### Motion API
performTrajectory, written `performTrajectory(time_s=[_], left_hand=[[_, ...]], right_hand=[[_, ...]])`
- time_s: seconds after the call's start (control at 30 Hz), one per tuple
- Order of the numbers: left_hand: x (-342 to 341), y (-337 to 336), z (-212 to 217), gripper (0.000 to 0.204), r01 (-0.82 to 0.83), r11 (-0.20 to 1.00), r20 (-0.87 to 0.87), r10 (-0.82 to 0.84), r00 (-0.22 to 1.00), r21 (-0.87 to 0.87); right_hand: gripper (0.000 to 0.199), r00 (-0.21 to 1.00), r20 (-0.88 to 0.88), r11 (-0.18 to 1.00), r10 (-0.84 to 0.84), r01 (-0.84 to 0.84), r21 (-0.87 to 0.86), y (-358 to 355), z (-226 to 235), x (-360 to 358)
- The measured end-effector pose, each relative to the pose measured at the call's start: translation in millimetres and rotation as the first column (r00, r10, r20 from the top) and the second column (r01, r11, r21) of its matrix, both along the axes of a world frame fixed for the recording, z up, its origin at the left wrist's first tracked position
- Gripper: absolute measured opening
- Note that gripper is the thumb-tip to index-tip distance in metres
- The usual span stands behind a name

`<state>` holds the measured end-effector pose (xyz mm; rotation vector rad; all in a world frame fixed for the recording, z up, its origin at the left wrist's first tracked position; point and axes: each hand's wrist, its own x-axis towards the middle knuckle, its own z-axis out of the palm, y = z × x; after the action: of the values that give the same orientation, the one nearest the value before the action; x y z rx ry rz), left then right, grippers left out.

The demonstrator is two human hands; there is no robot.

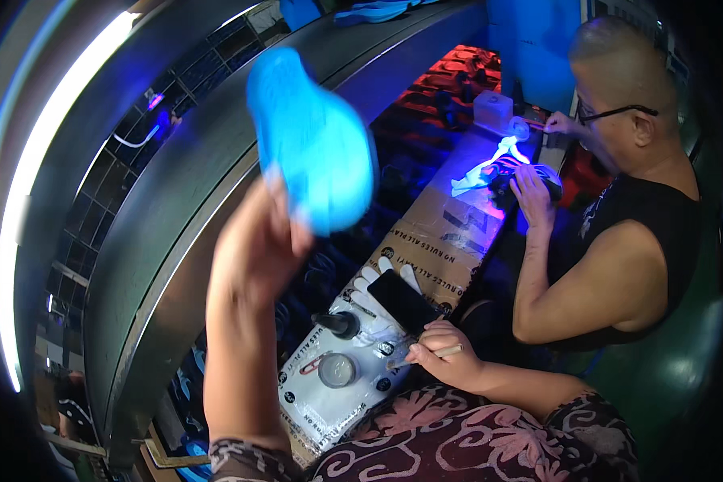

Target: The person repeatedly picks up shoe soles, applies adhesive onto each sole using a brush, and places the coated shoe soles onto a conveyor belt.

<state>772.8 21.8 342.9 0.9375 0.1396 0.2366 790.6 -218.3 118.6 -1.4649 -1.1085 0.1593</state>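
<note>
My left hand (257, 233) is raised, its fingers closed on the lower edge of a bright blue shoe sole (317, 153). The sole is held up beside the dark conveyor and looks slightly blurred. Lower down, my right hand (451, 361) grips a small brush (450, 351) by its pale handle, with the bristle end pointing left over the bench. Left of the brush stands a round grey tub (337, 370) of pale contents. A black bottle (341, 324) is just behind it. A dark phone (406, 301) lies partly over a white glove (367, 291).
A long dark conveyor (177, 217) curves along the left. The narrow bench is covered with printed tape and cardboard (418, 253). At the right a co-worker (618, 233) in black handles shoe parts (498, 170) under violet light. A small red item (309, 367) lies beside the tub.
</note>
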Motion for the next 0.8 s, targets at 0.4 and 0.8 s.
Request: performTrajectory(time_s=[0.4,0.8], left_hand=[[46,94,59,0.023,-0.527,0.160,0.364,0.558,0.746,0.835],[13,180,49,0.018,0.098,0.117,-0.153,0.727,0.669,0.988]], right_hand=[[0.044,0.531,-0.841,0.985,0.107,-0.170,0.018,-4,-73,28],[0.045,0.195,-0.945,0.909,0.264,-0.378,0.176,36,-118,12]])
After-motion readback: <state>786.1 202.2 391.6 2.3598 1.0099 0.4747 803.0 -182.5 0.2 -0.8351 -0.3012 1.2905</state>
